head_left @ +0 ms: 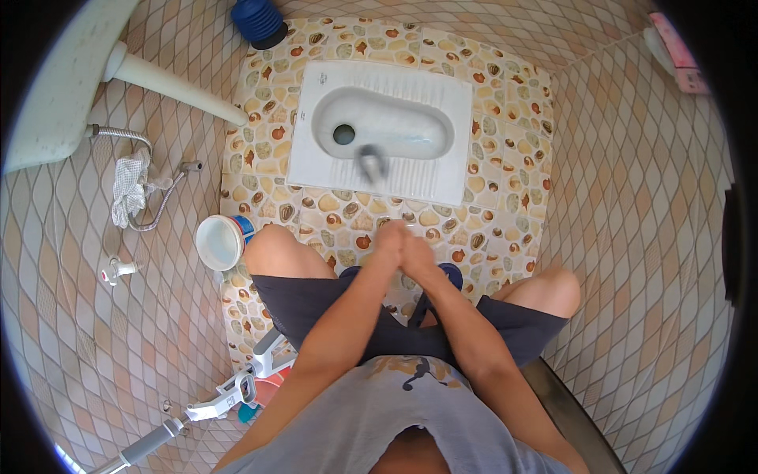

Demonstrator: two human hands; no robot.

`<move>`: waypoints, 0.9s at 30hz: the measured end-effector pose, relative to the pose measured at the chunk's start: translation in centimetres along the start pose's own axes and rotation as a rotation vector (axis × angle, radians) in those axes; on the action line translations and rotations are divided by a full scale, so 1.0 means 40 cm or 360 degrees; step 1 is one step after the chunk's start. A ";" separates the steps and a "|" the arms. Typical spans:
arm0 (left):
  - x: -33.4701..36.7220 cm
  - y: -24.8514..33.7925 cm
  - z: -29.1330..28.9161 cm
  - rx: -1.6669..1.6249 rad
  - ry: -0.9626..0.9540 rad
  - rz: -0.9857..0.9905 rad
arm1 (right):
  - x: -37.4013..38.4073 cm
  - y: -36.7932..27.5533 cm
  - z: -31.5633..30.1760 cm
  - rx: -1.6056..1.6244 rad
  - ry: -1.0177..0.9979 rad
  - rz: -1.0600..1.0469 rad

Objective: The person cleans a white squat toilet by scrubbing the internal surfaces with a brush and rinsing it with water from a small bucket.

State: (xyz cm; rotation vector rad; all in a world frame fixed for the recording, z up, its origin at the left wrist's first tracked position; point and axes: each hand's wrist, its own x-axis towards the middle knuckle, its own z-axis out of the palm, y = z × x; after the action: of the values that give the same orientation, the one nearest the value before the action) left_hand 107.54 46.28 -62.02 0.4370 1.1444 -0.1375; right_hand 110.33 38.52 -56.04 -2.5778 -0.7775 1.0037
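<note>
In front of me a white squat toilet pan [298,162] is set into the pebble-patterned floor, with a dark round drain hole at its left end. A brush [371,163] with a grey head, smeared by motion, is over the near rim of the bowl. Its pale handle runs back toward my hands and is hard to see. My left hand [389,235] and my right hand [416,251] are closed together between my knees, at the near end of that handle. The fingers are mostly hidden, and bristles cannot be made out.
A white bucket [219,243] stands by my left knee. A blue ribbed container [259,22] sits at the far left. Along the left wall are a cistern [55,79], its pipe [181,91], a hanging glove [129,186] and a tap [117,271]. A white mop-like handle [217,404] leans behind my left arm.
</note>
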 end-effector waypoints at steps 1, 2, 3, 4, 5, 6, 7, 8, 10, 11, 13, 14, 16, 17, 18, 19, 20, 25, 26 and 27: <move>0.027 0.020 -0.079 -0.0046 0.0006 0.0052 | 0.005 -0.022 0.009 0.0001 -0.0007 -0.0028; 0.030 0.019 -0.089 -0.0027 0.0004 0.0054 | 0.010 -0.029 0.015 0.0025 -0.0010 -0.0038; 0.034 0.007 -0.082 0.0189 -0.0018 0.0121 | 0.016 -0.048 0.029 0.0054 -0.0018 -0.0070; 0.041 -0.027 -0.045 0.0903 -0.0092 0.0401 | -0.011 -0.009 0.036 0.0026 0.0075 -0.0084; 0.045 -0.065 -0.002 0.1334 -0.0081 0.0625 | -0.034 0.052 0.039 -0.0007 0.0161 -0.0115; 0.037 -0.094 0.045 0.1122 -0.0027 0.0500 | -0.057 0.076 0.007 0.0045 0.0106 0.0153; 0.001 -0.105 0.119 0.0786 -0.0045 0.0093 | -0.088 0.100 -0.027 0.0094 0.0069 0.0477; 0.022 -0.079 0.120 0.0779 -0.0049 0.0122 | -0.064 0.100 -0.022 0.0089 0.0088 0.0455; 0.078 -0.057 0.044 0.2843 -0.0263 0.0856 | -0.034 0.098 0.013 -0.0085 -0.0130 0.0070; 0.065 -0.032 -0.001 0.2789 -0.0149 0.0773 | -0.031 0.049 0.020 0.0027 0.0172 -0.0098; 0.019 0.049 -0.077 0.2653 0.0084 0.0642 | 0.019 -0.027 0.019 -0.0027 -0.0144 -0.0152; 0.010 0.070 -0.106 0.2625 0.0214 0.0642 | 0.025 -0.027 0.033 -0.0023 -0.0143 -0.0168; -0.001 0.028 -0.069 0.2684 0.0169 0.0982 | 0.024 -0.007 0.053 -0.0151 -0.0215 -0.0077; 0.001 0.003 -0.068 0.2478 0.0151 0.1115 | -0.017 0.004 0.039 -0.0088 -0.0084 -0.0138; 0.011 -0.038 -0.029 0.1522 0.0137 0.0688 | -0.054 -0.011 -0.003 -0.0061 -0.0054 0.0072; 0.018 -0.074 0.001 0.0567 0.0076 0.0280 | -0.085 -0.026 -0.033 -0.0034 -0.0015 0.0318; 0.019 -0.069 0.008 0.0575 0.0062 0.0276 | -0.078 -0.013 -0.037 -0.0033 -0.0006 0.0332; 0.030 0.035 -0.063 0.1069 0.0037 0.0593 | 0.026 -0.064 -0.013 0.0030 -0.0055 -0.0034; 0.027 0.043 -0.064 -0.0023 0.0197 0.0290 | 0.043 -0.075 -0.015 0.0023 -0.0139 -0.0082; 0.044 0.034 -0.080 -0.0043 0.0223 0.0322 | 0.032 -0.083 -0.014 -0.0072 -0.0118 -0.0107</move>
State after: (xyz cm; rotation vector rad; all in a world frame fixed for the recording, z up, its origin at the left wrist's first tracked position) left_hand 106.00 49.03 -64.33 0.5419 1.2306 0.0859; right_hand 110.22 41.96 -54.94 -2.5463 -0.9099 1.0783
